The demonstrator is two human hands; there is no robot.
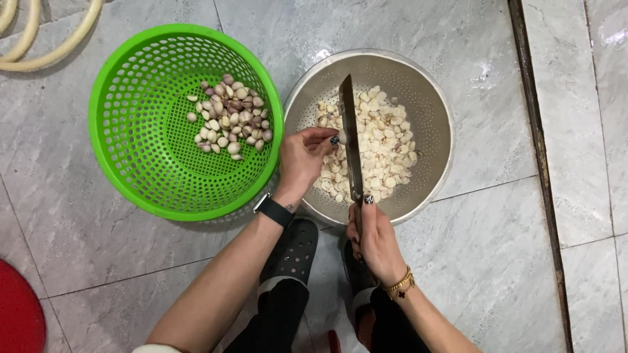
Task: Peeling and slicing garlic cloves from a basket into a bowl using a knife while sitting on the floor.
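My right hand (375,236) grips the handle of a long knife (350,134), blade pointing away over a metal colander (437,117) that holds several peeled white garlic cloves (383,144). My left hand (302,157) pinches one garlic clove (341,138) against the blade's left side, above the colander. A black watch sits on my left wrist; a gold bracelet is on my right. To the left, a green plastic basket (131,150) holds several unpeeled pinkish garlic cloves (229,114).
Both containers stand on a grey marble tile floor. A cream hose (39,46) curls at the top left. A red object (16,314) shows at the bottom left. My black slippers (297,252) lie below the colander. A dark strip (536,163) runs down the right.
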